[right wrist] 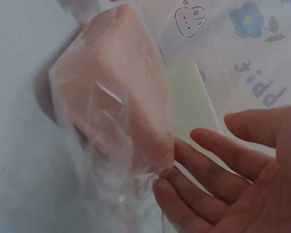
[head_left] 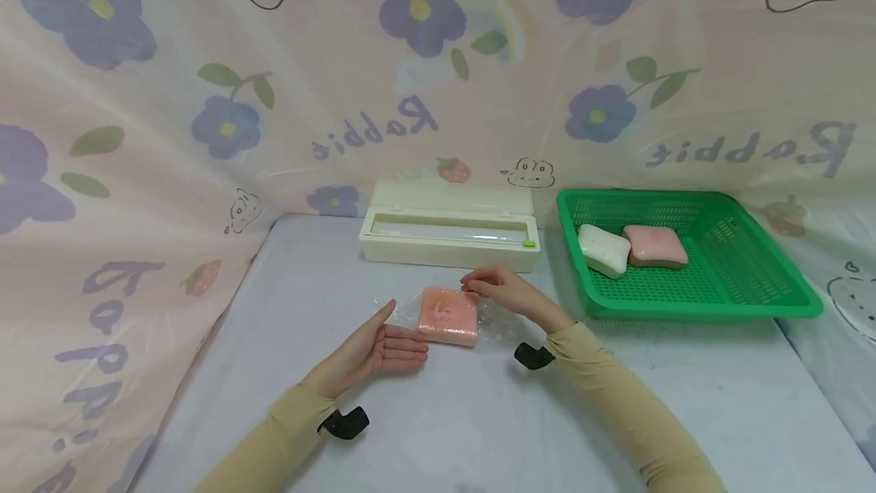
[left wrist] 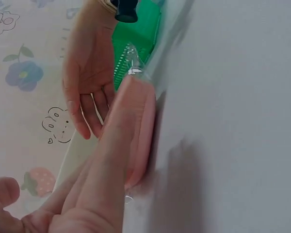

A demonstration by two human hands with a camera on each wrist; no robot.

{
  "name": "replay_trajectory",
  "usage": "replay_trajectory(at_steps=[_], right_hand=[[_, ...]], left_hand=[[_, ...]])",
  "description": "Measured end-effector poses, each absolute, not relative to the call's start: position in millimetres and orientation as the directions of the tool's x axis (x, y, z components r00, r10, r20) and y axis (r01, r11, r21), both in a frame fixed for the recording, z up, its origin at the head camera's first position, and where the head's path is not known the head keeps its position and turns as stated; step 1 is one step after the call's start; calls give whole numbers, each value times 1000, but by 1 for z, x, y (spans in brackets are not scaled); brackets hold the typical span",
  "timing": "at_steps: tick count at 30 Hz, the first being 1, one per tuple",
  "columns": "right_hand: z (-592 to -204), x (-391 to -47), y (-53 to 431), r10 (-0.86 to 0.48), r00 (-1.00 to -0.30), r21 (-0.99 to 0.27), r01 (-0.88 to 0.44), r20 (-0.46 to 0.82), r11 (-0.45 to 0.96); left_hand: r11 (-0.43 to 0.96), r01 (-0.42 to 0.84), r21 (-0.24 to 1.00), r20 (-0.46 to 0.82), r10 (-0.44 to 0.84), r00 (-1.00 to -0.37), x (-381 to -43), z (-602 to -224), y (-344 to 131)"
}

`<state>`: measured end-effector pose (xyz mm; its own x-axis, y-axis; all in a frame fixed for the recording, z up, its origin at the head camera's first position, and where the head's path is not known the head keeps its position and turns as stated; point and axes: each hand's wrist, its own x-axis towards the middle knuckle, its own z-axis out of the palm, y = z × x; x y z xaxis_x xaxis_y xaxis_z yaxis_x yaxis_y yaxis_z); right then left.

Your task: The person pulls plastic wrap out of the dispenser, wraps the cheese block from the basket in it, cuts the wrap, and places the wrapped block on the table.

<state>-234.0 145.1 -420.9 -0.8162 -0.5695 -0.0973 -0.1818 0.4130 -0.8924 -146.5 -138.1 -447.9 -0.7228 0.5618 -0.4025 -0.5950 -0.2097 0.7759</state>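
A pink bar of soap (head_left: pixel 448 316) lies on the white table, with clear plastic film (head_left: pixel 496 319) around it sticking out crumpled at both sides. My left hand (head_left: pixel 369 352) has its fingers straight, with the tips at the soap's near left corner. At the far right corner is my right hand (head_left: pixel 509 294), its fingers loosely bent. In the right wrist view, fingertips of the right hand (right wrist: pixel 223 184) touch the wrapped soap (right wrist: pixel 121 87) edge without closing round it. In the left wrist view, the left hand (left wrist: pixel 97 179) partly hides the soap (left wrist: pixel 143 121).
Behind the soap stands a cream cling film box (head_left: pixel 445 253) with its lid raised and a green slider (head_left: pixel 529 243) on its bar. A green basket (head_left: pixel 712 306) on the right holds a white soap (head_left: pixel 604 249) and a pink soap (head_left: pixel 655 246). Patterned curtain (head_left: pixel 479 112) surrounds the table.
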Motion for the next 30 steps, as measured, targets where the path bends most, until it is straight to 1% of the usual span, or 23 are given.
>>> replay_trajectory(at_steps=[4,6,13,19,22,24,27,30], right_hand=[[-425,-231,147,-574,-811,-899,-163,-113,407],[-436,-232,152,-562,-820,-898,-164,-106,408],[-439,-211,163,-511,-852,-909,-123,-109,399],[-447,-191,168,-489,-860,-952,-15,-144,307],[-453,-182,168,-502,-849,-968,43,-167,248],[-455,-176,169,-514,-841,-973,59,-168,223],[-457,-169,171,-516,-847,-973,11,-132,231],[-457,-164,177,-497,-867,-939,-145,-31,311]], left_hand=[[-229,-579,782,-394,539,-745,-149,-446,-133],[-238,-564,791,-386,521,-761,-150,-446,-132],[-256,-506,824,-369,435,-821,-161,-443,-125],[-252,-467,847,-338,423,-841,-172,-439,-121],[-255,-458,852,-328,422,-845,-176,-438,-118],[-264,-465,845,-334,420,-844,-179,-439,-117],[-259,-484,836,-356,416,-837,-184,-441,-116],[-226,-508,831,-386,425,-819,-192,-442,-114]])
